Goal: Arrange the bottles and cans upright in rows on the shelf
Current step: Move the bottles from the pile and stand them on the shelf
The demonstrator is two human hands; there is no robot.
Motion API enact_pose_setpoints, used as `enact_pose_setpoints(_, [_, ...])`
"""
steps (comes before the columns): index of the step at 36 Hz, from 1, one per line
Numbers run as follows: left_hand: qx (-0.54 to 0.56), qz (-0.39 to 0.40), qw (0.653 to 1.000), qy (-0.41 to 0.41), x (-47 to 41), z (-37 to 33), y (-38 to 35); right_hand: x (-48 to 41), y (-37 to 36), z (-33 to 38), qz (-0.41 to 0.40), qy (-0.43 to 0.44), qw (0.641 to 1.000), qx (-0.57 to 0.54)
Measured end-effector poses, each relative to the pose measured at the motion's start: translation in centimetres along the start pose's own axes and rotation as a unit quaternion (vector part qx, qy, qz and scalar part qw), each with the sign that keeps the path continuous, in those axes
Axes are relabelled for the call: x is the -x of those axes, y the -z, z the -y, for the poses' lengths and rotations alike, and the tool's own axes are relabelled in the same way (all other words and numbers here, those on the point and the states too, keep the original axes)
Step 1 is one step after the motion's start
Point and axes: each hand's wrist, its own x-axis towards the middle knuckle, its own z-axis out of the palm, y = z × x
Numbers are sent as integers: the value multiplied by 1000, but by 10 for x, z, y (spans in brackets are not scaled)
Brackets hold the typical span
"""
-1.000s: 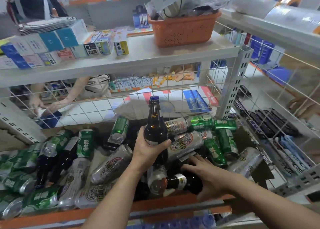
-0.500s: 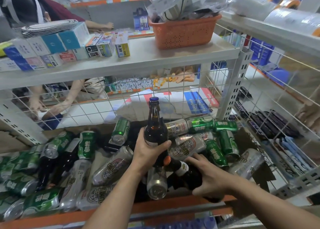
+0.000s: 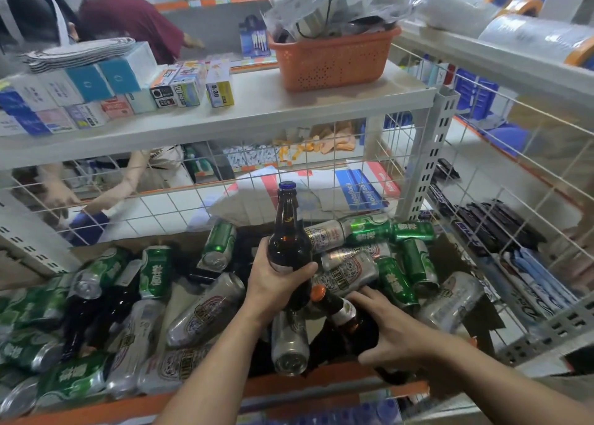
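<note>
My left hand grips a brown bottle with a blue cap around its lower body and holds it upright above the pile. Just right of it, my right hand is wrapped around a dark bottle with an orange cap, tilted with its neck pointing up-left. Around them, several green cans and silver cans lie on their sides across the shelf. More dark bottles lie among the cans at the left.
A wire mesh wall backs the shelf and another mesh closes its right side. The upper shelf carries small boxes and an orange basket. Other people's arms reach in behind the mesh at left.
My right hand has lifted the orange-capped bottle from lying flat to tilted neck-up. My left hand keeps the blue-capped bottle upright in nearly the same place.
</note>
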Motion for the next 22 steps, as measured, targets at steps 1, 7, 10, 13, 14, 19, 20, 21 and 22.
enact_pose_setpoints(1, [0, 0, 1000, 1, 0, 0, -1, 0, -1, 0, 0, -3, 1000, -5])
enact_pose_setpoints(7, [-6, 8, 1000, -1, 1, 0, -3, 2, -2, 0, -11, -6, 999, -37])
enact_pose_setpoints(10, [-5, 10, 1000, -4, 3, -3, -3, 3, -2, -2, -15, -3, 999, -51])
enact_pose_setpoints(13, [2, 10, 1000, -9, 4, -4, -4, 3, -5, -4, -18, -4, 998, -54])
enact_pose_setpoints(14, [4, 12, 1000, -8, 4, -5, -4, 4, -6, -4, -18, -5, 999, -47])
enact_pose_setpoints(19, [2, 14, 1000, -9, 5, -6, -4, 5, -8, -3, -24, -1, 998, -53])
enact_pose_setpoints(20, [3, 13, 1000, -8, 6, -7, -4, 5, -8, -2, -25, 2, 998, -62])
enact_pose_setpoints(21, [6, 13, 1000, -7, 6, -7, -4, 6, -8, -1, -26, 4, 997, -68])
enact_pose_setpoints(22, [7, 14, 1000, -6, 6, -7, -3, 6, -8, 0, -28, 3, 997, -72])
